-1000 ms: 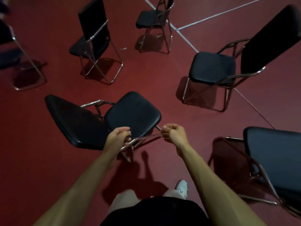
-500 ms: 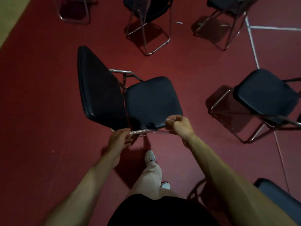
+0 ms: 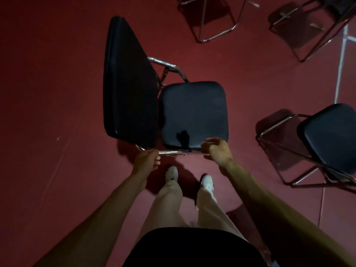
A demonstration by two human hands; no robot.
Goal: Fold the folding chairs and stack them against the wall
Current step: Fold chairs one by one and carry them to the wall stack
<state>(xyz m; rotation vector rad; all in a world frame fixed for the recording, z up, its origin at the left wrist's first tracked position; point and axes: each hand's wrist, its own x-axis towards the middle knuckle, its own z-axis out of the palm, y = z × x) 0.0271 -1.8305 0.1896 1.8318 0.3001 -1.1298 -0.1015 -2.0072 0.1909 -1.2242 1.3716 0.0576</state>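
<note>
The left hand (image 3: 147,160) is gripping the chair's (image 3: 131,83) chrome tube (image 3: 171,152) just ahead of the person's feet on the red floor (image 3: 48,93). The seat and back are still splayed apart, so it looks unfolded. The right hand (image 3: 216,149) is curling round the same tube at the seat's edge. A second chair (image 3: 217,35), third chair (image 3: 336,4) and fourth chair (image 3: 327,135) are standing open. No stack is showing, so most of the job looks undone.

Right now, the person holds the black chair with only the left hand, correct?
No. The head view shows both hands holding the black chair: the left hand grips its metal bar, and the right hand grips it near the seat's corner.
</note>
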